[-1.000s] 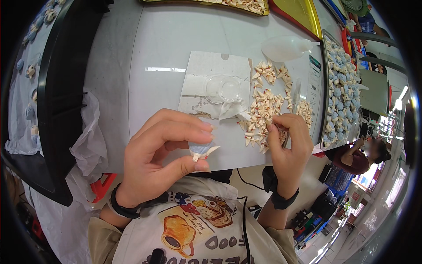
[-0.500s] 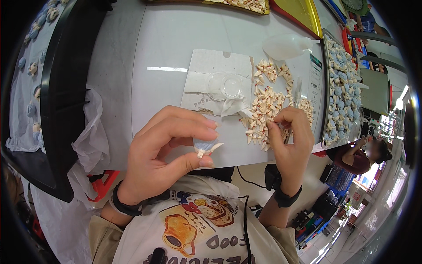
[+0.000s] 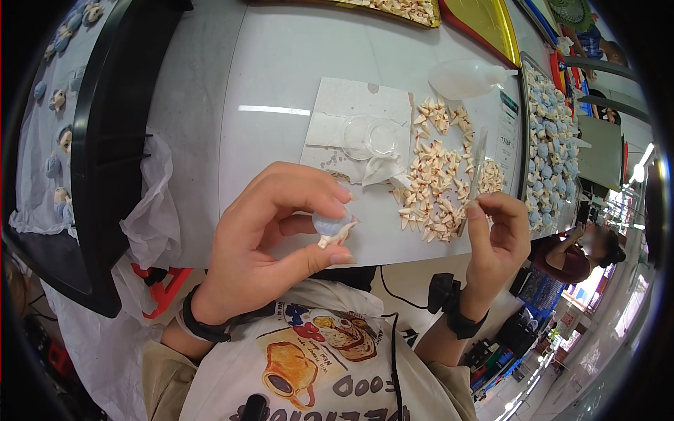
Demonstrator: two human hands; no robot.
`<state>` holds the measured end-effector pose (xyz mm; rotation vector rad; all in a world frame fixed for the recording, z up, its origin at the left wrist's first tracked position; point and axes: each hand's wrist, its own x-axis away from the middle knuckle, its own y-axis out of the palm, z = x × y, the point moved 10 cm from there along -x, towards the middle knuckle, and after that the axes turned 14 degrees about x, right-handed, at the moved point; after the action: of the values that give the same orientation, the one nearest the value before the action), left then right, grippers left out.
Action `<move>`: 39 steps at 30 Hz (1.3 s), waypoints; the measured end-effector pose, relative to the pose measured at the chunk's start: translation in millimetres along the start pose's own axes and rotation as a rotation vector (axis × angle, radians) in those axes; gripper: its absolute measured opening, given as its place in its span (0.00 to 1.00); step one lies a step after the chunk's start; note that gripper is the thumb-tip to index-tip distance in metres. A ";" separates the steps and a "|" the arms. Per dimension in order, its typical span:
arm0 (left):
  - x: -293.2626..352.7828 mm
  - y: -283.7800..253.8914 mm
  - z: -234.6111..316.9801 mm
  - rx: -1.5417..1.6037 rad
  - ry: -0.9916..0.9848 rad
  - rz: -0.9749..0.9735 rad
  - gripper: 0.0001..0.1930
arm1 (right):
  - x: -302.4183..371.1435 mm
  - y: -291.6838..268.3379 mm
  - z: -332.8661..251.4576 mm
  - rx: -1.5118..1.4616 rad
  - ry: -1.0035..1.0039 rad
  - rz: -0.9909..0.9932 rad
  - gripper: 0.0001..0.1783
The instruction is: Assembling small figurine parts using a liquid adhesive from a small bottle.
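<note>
1. The small blue-and-cream piece (image 3: 332, 228) is in your left hand (image 3: 256, 228), above the table near its close edge. If the pinch slackens, it could drop toward 6 o'clock, past that edge.
2. Squeezing harder could bend or dislodge its thin pointed part, which sticks out toward 2 o'clock, since your fingertips sit so close to it.
3. Within the grip, the piece lies at 3 o'clock from your palm, with fingertips at about 1 o'clock and thumb tip at 5. The left grip is closed down to the piece's own width, its right side exposed.
4. At 3 o'clock from the piece, your right hand (image 3: 502, 235) has thumb and forefinger nearly together at the thin strip (image 3: 480, 161); whether they grasp it, you cannot tell from here.
5. The loose cream pointed pieces (image 3: 430, 172) lie at 2 o'clock, near those fingers; a sideways sweep could scatter them.
6. The clear cup (image 3: 381, 137) stands at 1 o'clock, where a careless reach could knock it.
</note>
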<state>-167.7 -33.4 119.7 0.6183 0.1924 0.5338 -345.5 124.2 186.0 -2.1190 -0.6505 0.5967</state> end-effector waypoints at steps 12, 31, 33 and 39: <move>-1.3 20.3 19.0 -0.391 0.216 -0.281 0.22 | -2.2 11.2 0.5 -0.383 0.138 -0.152 0.10; -1.1 8.3 7.3 -0.158 -0.022 -0.151 0.11 | -54.0 60.5 -104.3 0.049 -0.438 -0.150 0.10; -2.6 6.9 7.0 -0.175 -0.020 -0.146 0.12 | -50.9 64.3 -112.1 0.162 -0.521 -0.134 0.11; -3.2 9.0 2.4 -0.170 -0.075 -0.144 0.15 | -44.0 64.1 -121.8 0.229 -0.642 -0.128 0.12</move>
<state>-173.4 -30.1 127.1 0.4541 0.1182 0.3823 -288.9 -6.7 209.1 -1.6455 -1.0014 1.2340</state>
